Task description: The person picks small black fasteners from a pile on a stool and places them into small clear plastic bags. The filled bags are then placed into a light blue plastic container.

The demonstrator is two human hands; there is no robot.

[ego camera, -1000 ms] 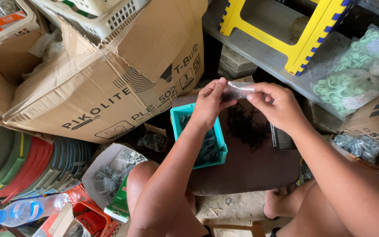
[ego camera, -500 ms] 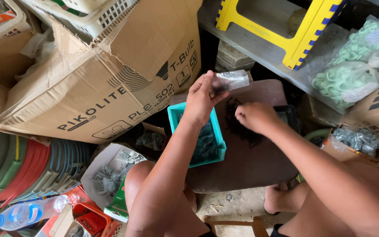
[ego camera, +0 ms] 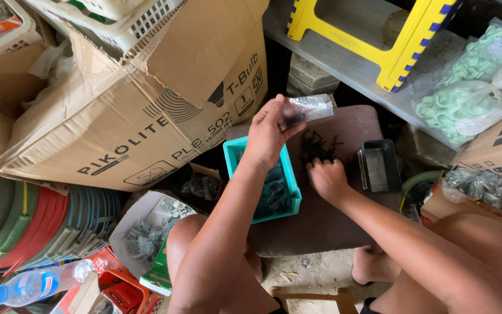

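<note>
Two hands work over a dark brown stool top [ego camera: 321, 215] in front of you: your left hand [ego camera: 269, 132] is raised and pinches a small clear plastic bag [ego camera: 308, 108] between thumb and fingers, while your right hand [ego camera: 326, 179] rests lower, fingers curled down onto a pile of small dark screws [ego camera: 319, 146] on the stool; you cannot tell whether it has any pinched. The bag lies with its long axis running left to right, its free end pointing right and slightly far, above the far edge of the stool; dark contents show near the gripped end. Just beneath your left wrist sits a teal plastic tray [ego camera: 291, 197] of dark bagged parts, partly hidden by your forearm. Right of the screw pile stands a small black rectangular tray [ego camera: 380, 166]. Crowding the left side is a large torn cardboard box [ego camera: 146, 110], with a white plastic basket [ego camera: 129, 17] on top, cut off by the frame. Far right, clear bags of pale green rings [ego camera: 460, 104] lie on a shelf beside a yellow plastic stool [ego camera: 390, 35]. Near left, an open carton of grey clips [ego camera: 146, 232], coiled hoses [ego camera: 42, 221] and a plastic water bottle [ego camera: 36, 284] hem in your knee. Another box of bagged grey parts [ego camera: 483, 186] sits at right, its contents hard to make out.
</note>
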